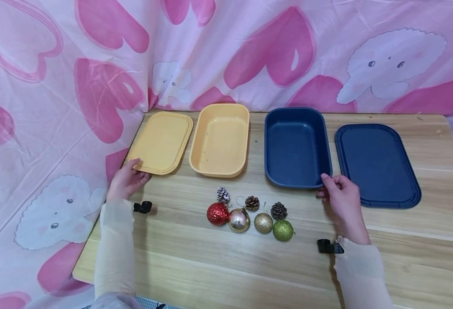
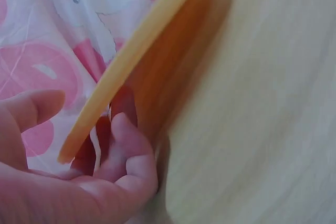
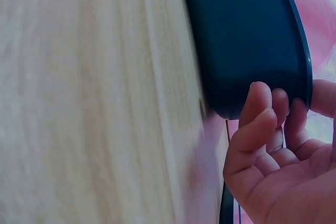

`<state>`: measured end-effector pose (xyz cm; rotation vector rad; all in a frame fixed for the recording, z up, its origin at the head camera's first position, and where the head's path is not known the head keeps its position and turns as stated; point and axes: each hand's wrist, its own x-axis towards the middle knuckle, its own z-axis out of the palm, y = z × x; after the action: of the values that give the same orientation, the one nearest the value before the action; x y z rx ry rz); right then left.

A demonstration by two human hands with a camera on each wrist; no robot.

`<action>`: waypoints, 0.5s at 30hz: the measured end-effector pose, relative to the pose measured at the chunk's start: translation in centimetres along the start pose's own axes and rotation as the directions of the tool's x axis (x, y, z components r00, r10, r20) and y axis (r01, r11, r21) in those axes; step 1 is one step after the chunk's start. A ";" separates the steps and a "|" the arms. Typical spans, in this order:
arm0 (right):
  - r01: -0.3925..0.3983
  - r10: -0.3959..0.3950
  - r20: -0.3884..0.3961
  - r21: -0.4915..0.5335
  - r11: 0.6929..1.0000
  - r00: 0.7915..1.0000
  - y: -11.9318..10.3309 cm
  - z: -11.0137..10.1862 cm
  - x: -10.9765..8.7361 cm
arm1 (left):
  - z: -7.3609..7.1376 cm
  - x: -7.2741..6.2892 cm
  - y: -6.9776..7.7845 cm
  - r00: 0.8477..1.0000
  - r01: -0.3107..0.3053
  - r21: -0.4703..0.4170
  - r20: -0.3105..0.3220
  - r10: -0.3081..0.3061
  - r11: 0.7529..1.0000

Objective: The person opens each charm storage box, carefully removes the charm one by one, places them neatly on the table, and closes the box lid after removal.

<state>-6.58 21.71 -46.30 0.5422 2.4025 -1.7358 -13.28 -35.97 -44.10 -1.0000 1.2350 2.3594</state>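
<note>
A yellow lid [image 1: 160, 141] lies at the table's left edge. My left hand [image 1: 127, 182] is at its near-left corner, thumb above and curled fingers beneath; the left wrist view shows the lid's edge [image 2: 126, 64] raised over the tabletop, with shadow below. To the lid's right is a yellow box [image 1: 220, 139] with its inside showing. My right hand [image 1: 342, 195] grips the near-right corner of an uncovered navy box [image 1: 297, 148], thumb at the rim and fingers against the outer wall [image 3: 247, 51]. A navy lid [image 1: 378, 165] lies flat, right of that box.
Between my hands lie a red ball ornament [image 1: 217, 213], a shiny gold one [image 1: 239, 220], a glittery gold one [image 1: 263, 222], a green one [image 1: 283, 230] and several pine cones [image 1: 278, 210]. A pink patterned curtain [image 1: 195, 51] hangs behind and left of the wooden table [image 1: 211, 266].
</note>
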 end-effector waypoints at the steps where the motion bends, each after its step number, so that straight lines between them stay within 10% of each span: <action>1: 0.000 0.000 0.000 -0.002 1.000 1.000 0.0 0.0 0.0 | 0.0 0.1 0.0 1.000 0.005 -0.031 0.015 -0.004 1.000; 15: 0.003 -0.003 -0.001 -0.005 1.000 1.000 -0.1 0.1 -0.1 | 0.2 1.0 -1.2 0.986 0.009 -0.186 0.164 0.022 0.982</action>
<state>-6.54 21.57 -46.26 0.5395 2.4088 -1.7313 -13.44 -35.17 -45.38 -0.8329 0.9730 2.5420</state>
